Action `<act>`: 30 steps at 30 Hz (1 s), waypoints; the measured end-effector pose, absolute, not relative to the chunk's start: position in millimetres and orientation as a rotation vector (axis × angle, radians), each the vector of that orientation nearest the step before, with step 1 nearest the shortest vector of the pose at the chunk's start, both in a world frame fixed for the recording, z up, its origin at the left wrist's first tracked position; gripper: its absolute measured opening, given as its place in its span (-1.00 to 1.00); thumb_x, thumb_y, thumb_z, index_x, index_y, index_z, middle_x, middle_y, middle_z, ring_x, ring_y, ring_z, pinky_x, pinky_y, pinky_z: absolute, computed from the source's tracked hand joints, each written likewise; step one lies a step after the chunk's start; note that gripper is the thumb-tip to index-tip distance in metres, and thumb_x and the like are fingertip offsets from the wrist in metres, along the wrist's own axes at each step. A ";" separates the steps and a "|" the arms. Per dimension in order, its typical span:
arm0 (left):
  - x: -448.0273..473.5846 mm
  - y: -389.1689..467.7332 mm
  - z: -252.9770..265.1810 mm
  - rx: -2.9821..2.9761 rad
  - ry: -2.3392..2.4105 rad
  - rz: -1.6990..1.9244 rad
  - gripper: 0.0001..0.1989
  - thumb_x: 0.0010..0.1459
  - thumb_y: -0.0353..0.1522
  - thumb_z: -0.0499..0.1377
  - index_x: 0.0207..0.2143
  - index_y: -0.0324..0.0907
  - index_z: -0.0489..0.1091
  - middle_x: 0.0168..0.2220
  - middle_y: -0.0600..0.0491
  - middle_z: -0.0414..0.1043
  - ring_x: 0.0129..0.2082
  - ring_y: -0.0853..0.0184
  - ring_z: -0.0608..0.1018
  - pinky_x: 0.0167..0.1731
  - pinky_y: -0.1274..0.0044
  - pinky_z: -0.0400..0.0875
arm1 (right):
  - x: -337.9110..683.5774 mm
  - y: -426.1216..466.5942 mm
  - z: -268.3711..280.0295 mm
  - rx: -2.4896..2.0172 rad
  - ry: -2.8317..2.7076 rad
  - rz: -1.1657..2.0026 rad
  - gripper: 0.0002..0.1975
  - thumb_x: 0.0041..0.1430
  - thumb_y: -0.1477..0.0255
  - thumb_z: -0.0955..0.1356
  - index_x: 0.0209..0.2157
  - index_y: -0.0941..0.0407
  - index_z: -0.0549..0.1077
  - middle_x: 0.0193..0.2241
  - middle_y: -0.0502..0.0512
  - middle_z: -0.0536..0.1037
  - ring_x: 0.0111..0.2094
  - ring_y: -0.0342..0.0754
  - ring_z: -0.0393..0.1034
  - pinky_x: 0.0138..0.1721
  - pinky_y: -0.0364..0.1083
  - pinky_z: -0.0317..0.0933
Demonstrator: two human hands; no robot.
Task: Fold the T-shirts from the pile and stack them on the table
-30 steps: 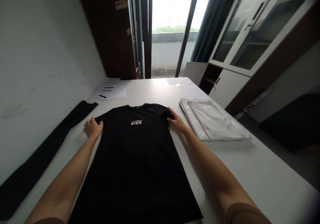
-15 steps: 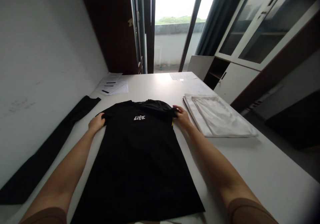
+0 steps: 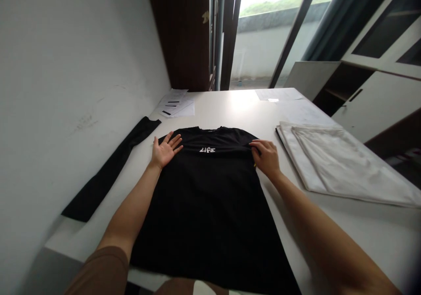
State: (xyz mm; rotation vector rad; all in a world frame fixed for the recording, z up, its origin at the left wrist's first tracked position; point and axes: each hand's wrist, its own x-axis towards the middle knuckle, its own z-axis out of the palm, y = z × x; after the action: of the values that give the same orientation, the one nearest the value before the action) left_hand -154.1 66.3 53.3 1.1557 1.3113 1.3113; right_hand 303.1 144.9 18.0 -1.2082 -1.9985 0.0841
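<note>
A black T-shirt (image 3: 210,198) lies flat on the white bench (image 3: 345,224), its hem nearest the person and its collar at the far end, between the two hands. The left hand (image 3: 163,150) rests open and flat, fingers spread, on the shirt's left shoulder. The right hand (image 3: 267,156) sits on the right shoulder with its fingers curled onto the cloth; whether it actually pinches a fold cannot be told. The hands are well apart, one at each shoulder, with the white "LIFE" print (image 3: 207,150) midway between them.

Judged from this, the shirt is being smoothed and squared at the shoulders. A next move would call for an even grip on both shoulder edges so the cloth stays flat.

To the right of the right hand lies a folded white cloth (image 3: 332,163). To the left of the left hand a long black strip of fabric (image 3: 112,172) runs along the wall. Beyond the hands, loose papers (image 3: 176,107) lie near the far left corner.
</note>
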 end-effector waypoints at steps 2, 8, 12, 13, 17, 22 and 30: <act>-135.0 58.0 49.7 1.063 1.188 1.309 -0.13 0.31 0.13 -0.61 0.48 0.01 -0.11 0.36 -0.10 0.26 0.28 0.11 0.40 0.11 0.10 0.39 | 294.3 144.9 10.4 -1.136 -2.186 0.188 -0.66 0.36 0.27 0.26 0.04 0.00 0.55 0.11 0.16 0.52 0.19 0.17 0.31 0.23 0.19 0.18; -112.3 48.3 42.3 0.783 0.908 1.327 -0.06 0.26 0.22 -0.51 0.47 -0.05 -0.05 0.38 -0.17 0.20 0.32 0.05 0.35 0.18 0.07 0.33 | 292.6 153.1 -14.9 -1.372 -2.363 0.213 -0.52 0.30 0.17 0.33 0.20 -0.04 0.47 0.31 0.18 0.36 0.36 0.30 0.11 0.25 0.35 0.16; -112.2 46.9 40.6 0.659 0.753 1.332 -0.06 0.27 0.26 -0.41 0.42 -0.08 0.09 0.34 -0.20 0.27 0.32 0.01 0.36 0.21 0.05 0.28 | 296.8 154.7 -15.3 -1.411 -2.338 0.196 -0.53 0.31 0.18 0.31 0.20 -0.05 0.47 0.30 0.17 0.37 0.35 0.30 0.14 0.23 0.36 0.17; -112.1 46.8 39.9 0.637 0.731 1.335 -0.06 0.27 0.26 -0.39 0.41 -0.09 0.12 0.33 -0.20 0.28 0.31 0.01 0.37 0.22 0.05 0.27 | 297.4 155.1 -15.0 -1.415 -2.331 0.190 -0.54 0.32 0.18 0.31 0.20 -0.04 0.48 0.29 0.17 0.37 0.35 0.29 0.15 0.23 0.36 0.17; -112.5 47.3 37.1 0.612 0.716 1.328 -0.11 0.30 0.24 -0.33 0.35 -0.13 0.23 0.28 -0.22 0.34 0.30 -0.01 0.39 0.23 0.04 0.27 | 299.1 157.6 -17.9 -1.409 -2.320 0.171 -0.54 0.33 0.17 0.29 0.19 -0.01 0.48 0.28 0.18 0.39 0.33 0.26 0.16 0.25 0.32 0.16; -115.5 49.4 33.4 0.593 0.706 1.324 -0.13 0.33 0.21 -0.28 0.27 -0.20 0.34 0.18 -0.24 0.45 0.25 -0.03 0.44 0.22 0.04 0.28 | 300.6 160.7 -23.0 -1.396 -2.311 0.158 -0.55 0.34 0.17 0.29 0.18 0.00 0.49 0.28 0.18 0.40 0.33 0.26 0.16 0.26 0.31 0.13; -114.4 51.3 31.1 0.577 0.717 1.340 -0.18 0.35 0.19 -0.23 0.23 -0.20 0.38 0.20 -0.24 0.42 0.28 -0.04 0.40 0.23 0.04 0.29 | 294.9 155.3 -16.0 -1.534 -2.334 0.145 -0.53 0.37 0.15 0.28 0.22 -0.02 0.44 0.31 0.20 0.34 0.33 0.33 0.13 0.22 0.46 0.06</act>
State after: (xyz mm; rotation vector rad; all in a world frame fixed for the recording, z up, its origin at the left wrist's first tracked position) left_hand -114.4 51.3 31.1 0.5770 0.7166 1.3402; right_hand 294.9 155.3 -16.0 -1.5339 -2.3339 0.1455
